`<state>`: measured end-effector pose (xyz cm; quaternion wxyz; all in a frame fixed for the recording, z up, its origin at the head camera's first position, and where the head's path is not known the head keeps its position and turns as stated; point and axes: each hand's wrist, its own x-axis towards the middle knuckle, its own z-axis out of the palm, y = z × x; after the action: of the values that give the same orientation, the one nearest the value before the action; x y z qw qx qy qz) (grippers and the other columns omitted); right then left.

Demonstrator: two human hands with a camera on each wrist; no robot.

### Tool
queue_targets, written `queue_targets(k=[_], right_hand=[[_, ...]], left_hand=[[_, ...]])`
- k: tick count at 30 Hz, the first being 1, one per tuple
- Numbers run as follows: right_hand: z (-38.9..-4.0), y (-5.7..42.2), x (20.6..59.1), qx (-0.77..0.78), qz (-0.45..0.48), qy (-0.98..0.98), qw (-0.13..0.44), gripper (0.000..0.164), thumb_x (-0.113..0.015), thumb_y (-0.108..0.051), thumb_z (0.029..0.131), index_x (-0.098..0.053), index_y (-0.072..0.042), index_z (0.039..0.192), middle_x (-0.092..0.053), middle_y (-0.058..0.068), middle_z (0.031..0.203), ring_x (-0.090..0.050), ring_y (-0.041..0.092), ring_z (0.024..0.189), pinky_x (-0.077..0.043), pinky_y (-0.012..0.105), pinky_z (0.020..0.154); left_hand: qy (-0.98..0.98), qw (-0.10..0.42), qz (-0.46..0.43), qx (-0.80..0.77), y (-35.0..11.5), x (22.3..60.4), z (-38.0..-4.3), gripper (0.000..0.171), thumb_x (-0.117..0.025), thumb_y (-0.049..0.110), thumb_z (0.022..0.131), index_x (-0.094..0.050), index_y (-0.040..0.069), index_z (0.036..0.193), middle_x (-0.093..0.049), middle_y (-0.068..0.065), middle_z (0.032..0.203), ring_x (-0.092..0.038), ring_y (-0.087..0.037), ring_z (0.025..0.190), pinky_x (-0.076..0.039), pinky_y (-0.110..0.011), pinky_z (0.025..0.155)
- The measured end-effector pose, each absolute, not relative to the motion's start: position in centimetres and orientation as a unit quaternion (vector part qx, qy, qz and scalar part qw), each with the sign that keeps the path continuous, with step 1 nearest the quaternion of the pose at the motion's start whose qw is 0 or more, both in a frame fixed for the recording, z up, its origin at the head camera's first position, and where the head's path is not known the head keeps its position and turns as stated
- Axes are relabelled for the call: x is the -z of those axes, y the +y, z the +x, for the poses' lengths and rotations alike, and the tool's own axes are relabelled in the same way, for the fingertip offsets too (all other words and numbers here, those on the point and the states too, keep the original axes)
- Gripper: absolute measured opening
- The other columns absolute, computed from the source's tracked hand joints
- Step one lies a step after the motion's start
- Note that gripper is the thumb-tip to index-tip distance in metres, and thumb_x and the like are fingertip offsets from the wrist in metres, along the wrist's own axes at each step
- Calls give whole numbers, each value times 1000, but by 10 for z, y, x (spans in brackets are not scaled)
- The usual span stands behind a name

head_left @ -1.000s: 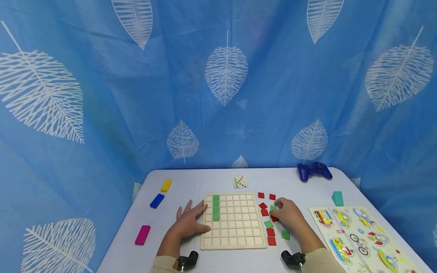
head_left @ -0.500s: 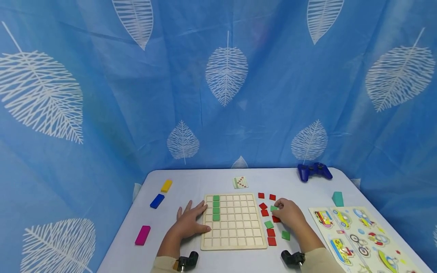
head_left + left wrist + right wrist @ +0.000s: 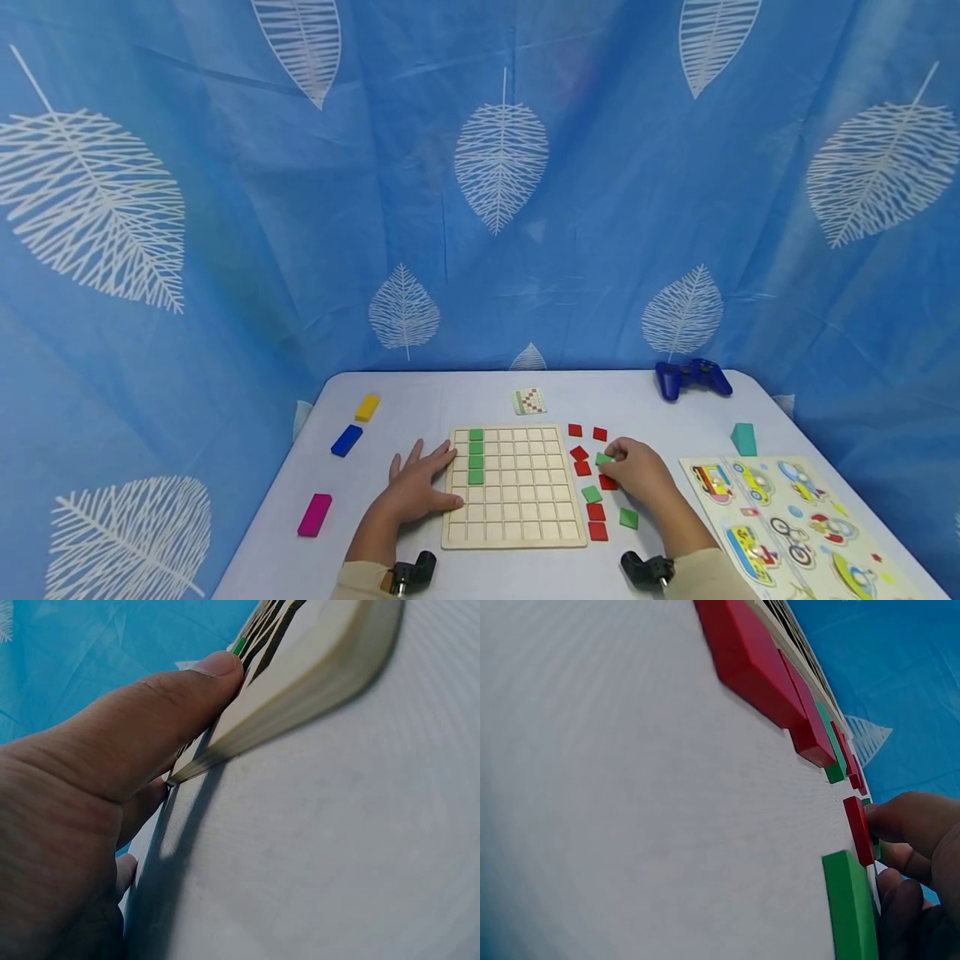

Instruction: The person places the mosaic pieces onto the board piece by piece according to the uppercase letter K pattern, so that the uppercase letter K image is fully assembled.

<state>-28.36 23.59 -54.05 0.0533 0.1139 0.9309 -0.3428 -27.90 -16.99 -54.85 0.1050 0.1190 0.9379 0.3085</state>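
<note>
Left hand (image 3: 415,490): fingers spread wide, thumb resting on the left edge of the wooden grid board (image 3: 517,547). Right hand (image 3: 637,468): well apart from the left, thumb and index pinching a green tile (image 3: 603,458) right of the board, just beside a red tile (image 3: 608,482). In the second column, from the top: green pieces (image 3: 476,462). Beyond: pattern card (image 3: 530,401), blue game controller (image 3: 692,379), far right.

Grid board (image 3: 517,504) on table (image 3: 525,577); card (image 3: 530,401) behind; loose tiles (image 3: 597,531) right; puzzle board (image 3: 727,521) farther right; blocks (image 3: 314,515) left.
</note>
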Motion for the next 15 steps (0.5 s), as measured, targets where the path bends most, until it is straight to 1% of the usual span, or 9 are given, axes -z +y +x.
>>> queue_targets(k=[8,15], right_hand=[[-284,236,541,347,113,930,53,27,-81,-25,89,-69,-10,107,-62,8,95,-56,24,88,-48,34,71],[-281,234,539,373,104,921,37,26,-81,-24,90,-68,-10,107,-65,9,102,-58,24,90,-52,33,73]], left_hand=[[939,109,113,-305,-170,549,-280,97,-91,55,74,-51,24,157,-36,2,170,-6,-43,162,9,-71,123],[940,103,112,-306,-169,549,-279,97,-91,55,73,-52,23,156,-36,2,170,-7,-43,162,9,-71,124]])
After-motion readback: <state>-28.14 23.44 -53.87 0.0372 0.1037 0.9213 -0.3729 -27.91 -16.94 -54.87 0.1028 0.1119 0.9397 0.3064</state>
